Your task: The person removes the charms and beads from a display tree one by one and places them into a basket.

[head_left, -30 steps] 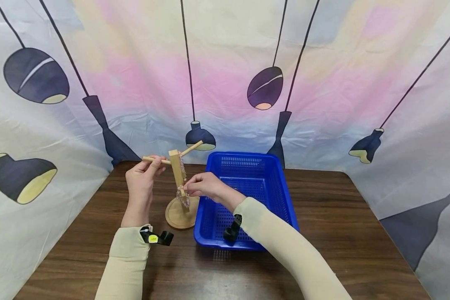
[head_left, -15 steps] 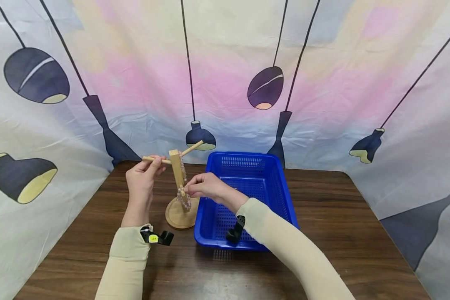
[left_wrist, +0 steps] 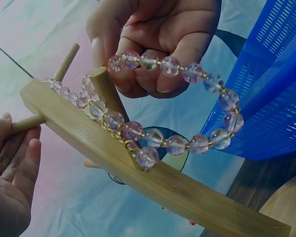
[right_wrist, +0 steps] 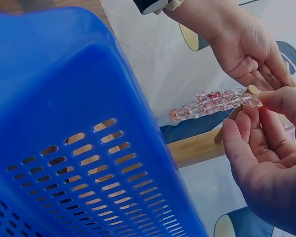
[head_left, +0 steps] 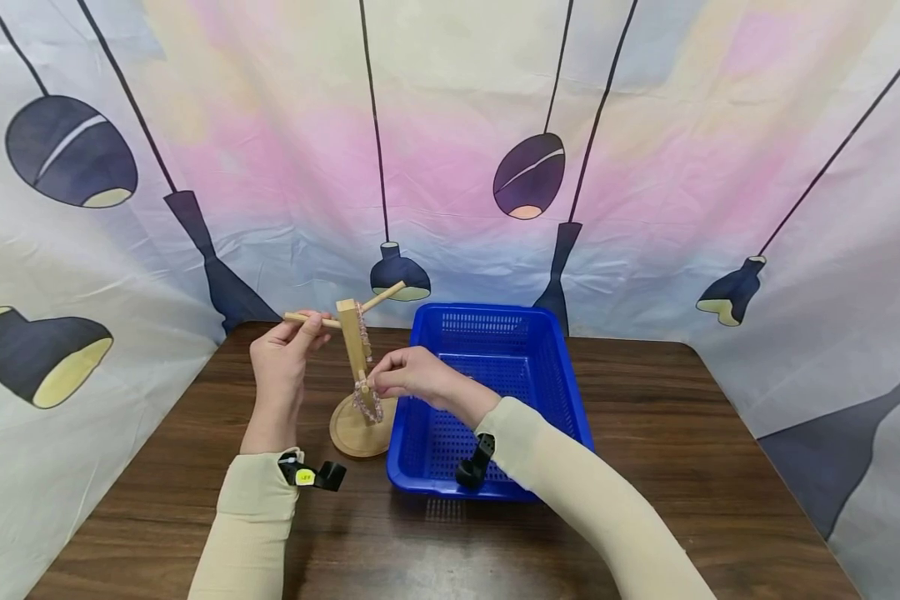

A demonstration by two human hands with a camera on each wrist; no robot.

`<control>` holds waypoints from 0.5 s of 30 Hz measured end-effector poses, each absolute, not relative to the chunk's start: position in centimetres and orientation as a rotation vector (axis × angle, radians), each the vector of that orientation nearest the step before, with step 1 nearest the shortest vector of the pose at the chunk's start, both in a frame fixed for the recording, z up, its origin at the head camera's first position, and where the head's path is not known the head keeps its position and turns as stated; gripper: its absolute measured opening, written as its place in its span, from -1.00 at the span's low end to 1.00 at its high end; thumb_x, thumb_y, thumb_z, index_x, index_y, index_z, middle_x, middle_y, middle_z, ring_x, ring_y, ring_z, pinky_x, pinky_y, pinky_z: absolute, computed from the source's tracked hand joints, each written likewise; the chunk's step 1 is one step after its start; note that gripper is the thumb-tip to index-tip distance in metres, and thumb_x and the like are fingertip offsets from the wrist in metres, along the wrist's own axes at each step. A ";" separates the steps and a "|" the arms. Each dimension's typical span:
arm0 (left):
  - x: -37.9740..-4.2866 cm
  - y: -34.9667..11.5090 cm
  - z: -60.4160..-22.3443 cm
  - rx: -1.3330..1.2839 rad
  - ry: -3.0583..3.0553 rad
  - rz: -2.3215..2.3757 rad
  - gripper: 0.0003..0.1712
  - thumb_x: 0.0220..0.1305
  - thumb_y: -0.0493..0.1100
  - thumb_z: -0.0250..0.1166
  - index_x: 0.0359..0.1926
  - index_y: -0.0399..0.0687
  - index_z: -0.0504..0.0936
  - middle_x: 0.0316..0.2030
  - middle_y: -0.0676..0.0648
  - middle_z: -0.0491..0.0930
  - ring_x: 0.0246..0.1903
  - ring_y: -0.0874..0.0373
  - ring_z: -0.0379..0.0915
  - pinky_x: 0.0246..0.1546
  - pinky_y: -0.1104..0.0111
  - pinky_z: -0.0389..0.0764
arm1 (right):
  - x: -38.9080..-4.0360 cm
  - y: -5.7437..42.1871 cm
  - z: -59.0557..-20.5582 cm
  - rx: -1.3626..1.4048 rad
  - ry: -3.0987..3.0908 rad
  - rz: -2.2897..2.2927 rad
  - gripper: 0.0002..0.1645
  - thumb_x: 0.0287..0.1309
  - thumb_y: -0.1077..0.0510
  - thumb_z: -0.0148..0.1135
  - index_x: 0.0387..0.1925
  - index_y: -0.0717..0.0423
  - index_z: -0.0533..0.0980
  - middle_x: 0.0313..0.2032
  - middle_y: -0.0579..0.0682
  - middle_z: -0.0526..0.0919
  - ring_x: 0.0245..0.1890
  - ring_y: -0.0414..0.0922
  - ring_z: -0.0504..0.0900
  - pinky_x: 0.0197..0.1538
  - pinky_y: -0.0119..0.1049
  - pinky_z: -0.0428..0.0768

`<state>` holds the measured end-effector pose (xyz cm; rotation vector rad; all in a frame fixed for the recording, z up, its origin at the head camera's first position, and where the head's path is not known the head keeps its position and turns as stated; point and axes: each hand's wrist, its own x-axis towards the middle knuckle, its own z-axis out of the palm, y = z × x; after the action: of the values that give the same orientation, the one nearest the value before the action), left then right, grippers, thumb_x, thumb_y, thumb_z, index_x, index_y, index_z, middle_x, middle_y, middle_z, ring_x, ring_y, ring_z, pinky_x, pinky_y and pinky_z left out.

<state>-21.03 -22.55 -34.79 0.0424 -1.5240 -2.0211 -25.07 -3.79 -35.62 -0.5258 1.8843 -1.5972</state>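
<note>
A wooden stand with a square post (head_left: 353, 337), pegs and a round base (head_left: 352, 432) stands left of centre in the head view. My left hand (head_left: 283, 358) pinches its upper left peg (head_left: 294, 317) between thumb and fingers. At the lower peg (left_wrist: 107, 91), my right hand (head_left: 412, 373) pinches a bracelet of clear pink beads (left_wrist: 229, 99) with small gold spacers. In the left wrist view the bracelet's loop passes about that peg, close to its tip. A second beaded bracelet (head_left: 365, 333) hangs from the upper right peg (head_left: 384, 296), against the post.
A blue plastic basket (head_left: 581, 417) with slotted walls stands right beside the stand, under my right forearm. Both rest on a dark wooden table (head_left: 667, 433). Behind the table hangs a cloth backdrop (head_left: 450, 167) printed with lamps.
The right hand and forearm have shifted very slightly, and the bracelet at the lower peg has swung a little. The left hand keeps its hold on the upper left peg.
</note>
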 end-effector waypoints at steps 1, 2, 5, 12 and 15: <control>-21.0 -22.6 -34.8 0.042 -1.525 -2.020 -0.84 0.37 -0.31 0.34 -0.34 -0.04 0.78 -0.42 0.17 0.80 -0.31 0.37 0.75 -0.27 0.59 0.75 | -25.0 -3.8 -35.6 -0.528 1.886 -1.595 -0.81 0.35 0.35 0.21 -0.10 0.44 0.62 -0.01 0.09 0.68 -0.26 -0.25 0.66 0.27 -0.04 0.70; -21.0 -22.6 -34.8 0.043 -1.525 -2.020 -0.86 0.37 -0.31 0.34 -0.32 -0.08 0.78 -0.42 0.17 0.80 -0.31 0.37 0.75 -0.27 0.59 0.75 | -25.0 -3.7 -35.5 -0.532 1.884 -1.594 -0.81 0.35 0.36 0.21 -0.10 0.44 0.62 -0.01 0.09 0.67 -0.26 -0.25 0.66 0.26 -0.06 0.71; -21.0 -22.6 -34.8 0.047 -1.527 -2.019 -0.87 0.37 -0.31 0.34 -0.31 -0.11 0.78 -0.42 0.17 0.80 -0.31 0.37 0.75 -0.27 0.59 0.75 | -24.8 -3.6 -35.5 -0.542 1.885 -1.589 -0.80 0.34 0.36 0.21 -0.10 0.44 0.62 -0.04 0.07 0.68 -0.26 -0.25 0.66 0.19 -0.15 0.75; -20.9 -22.5 -34.7 0.051 -1.526 -2.023 -0.83 0.37 -0.33 0.33 -0.35 -0.05 0.78 -0.42 0.17 0.79 -0.32 0.38 0.75 -0.28 0.59 0.75 | -24.7 -3.5 -35.3 -0.563 1.893 -1.570 -0.80 0.33 0.35 0.21 -0.10 0.44 0.62 -0.05 0.08 0.68 -0.24 -0.25 0.66 0.13 -0.23 0.77; -20.9 -22.5 -34.7 0.047 -1.526 -2.021 -0.86 0.37 -0.32 0.33 -0.33 -0.09 0.78 -0.42 0.17 0.79 -0.31 0.38 0.75 -0.28 0.59 0.75 | -24.6 -3.4 -35.1 -0.566 1.897 -1.568 -0.80 0.33 0.35 0.22 -0.10 0.43 0.63 -0.05 0.09 0.69 -0.25 -0.25 0.66 0.13 -0.21 0.77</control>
<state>-20.89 -22.48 -34.66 0.0474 -1.5257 -2.0214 -24.59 -3.41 -35.15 -0.5664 1.8974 -1.5683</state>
